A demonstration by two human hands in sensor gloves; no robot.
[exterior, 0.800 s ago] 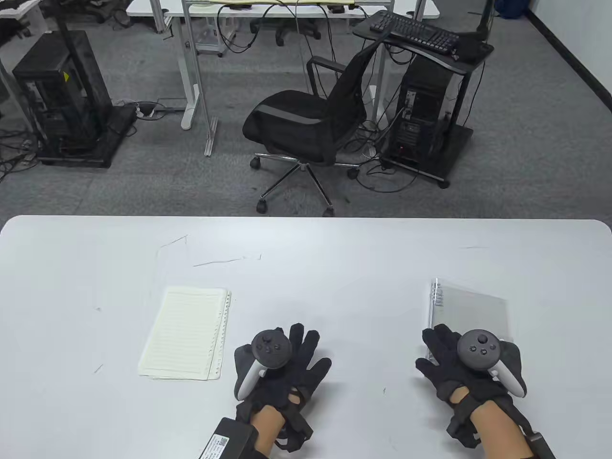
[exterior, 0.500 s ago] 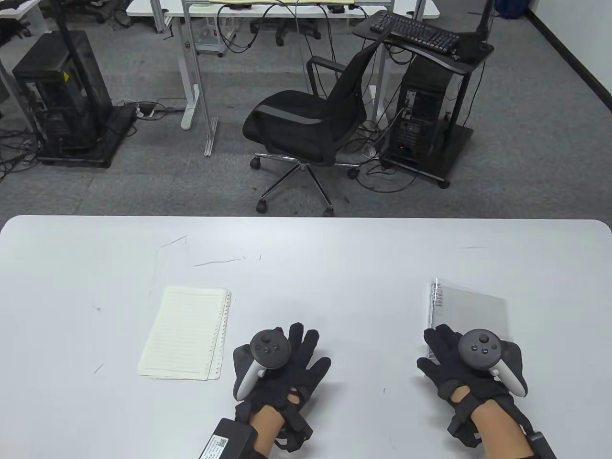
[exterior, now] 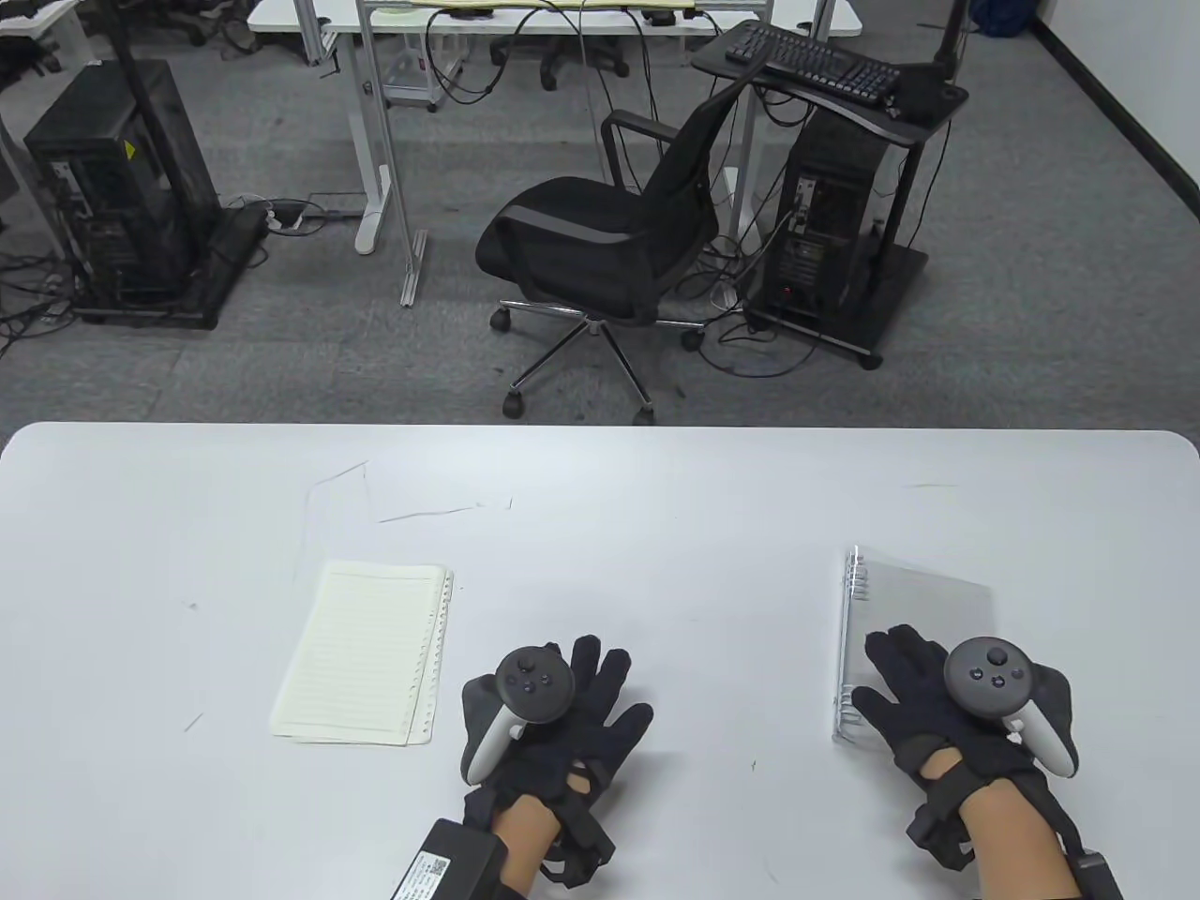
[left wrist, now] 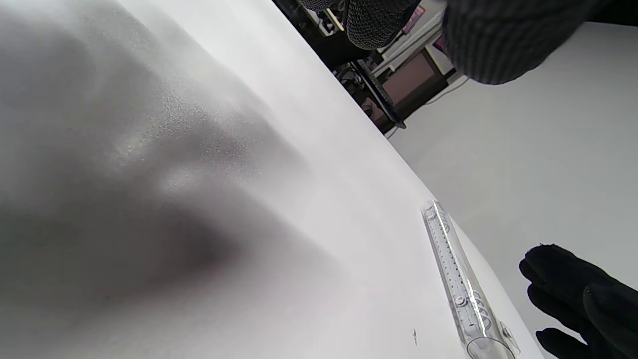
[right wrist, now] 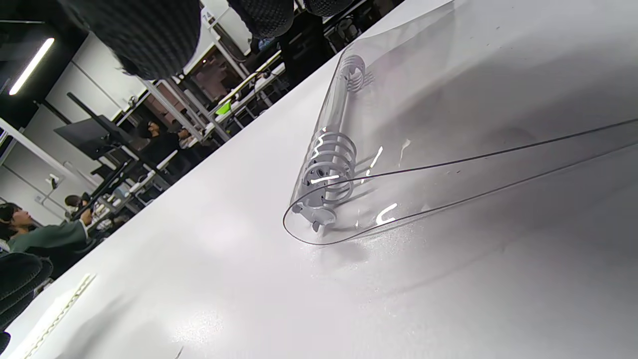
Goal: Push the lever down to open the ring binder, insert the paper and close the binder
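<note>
A clear plastic ring binder (exterior: 923,600) lies closed on the white table (exterior: 600,487) at the right, its ring spine (exterior: 848,647) along its left side. My right hand (exterior: 923,684) is spread over the binder's near part with straight fingers; whether it touches the cover I cannot tell. The right wrist view shows the binder (right wrist: 448,139) with its white rings (right wrist: 331,162) close up. A stack of lined punched paper (exterior: 361,652) lies at the left. My left hand (exterior: 577,698) rests flat on the table just right of the paper. The left wrist view shows the binder's spine (left wrist: 456,279).
Beyond the table's far edge stand a black office chair (exterior: 600,244), computer towers on carts (exterior: 825,234) and desk legs (exterior: 384,169). People sit at desks far off in the right wrist view. Faint scratch marks (exterior: 427,514) cross the tabletop.
My right hand has shifted to the right and slightly forward over the binder, uncovering the near end of the ring spine. The left hand and the paper have stayed where they were.
</note>
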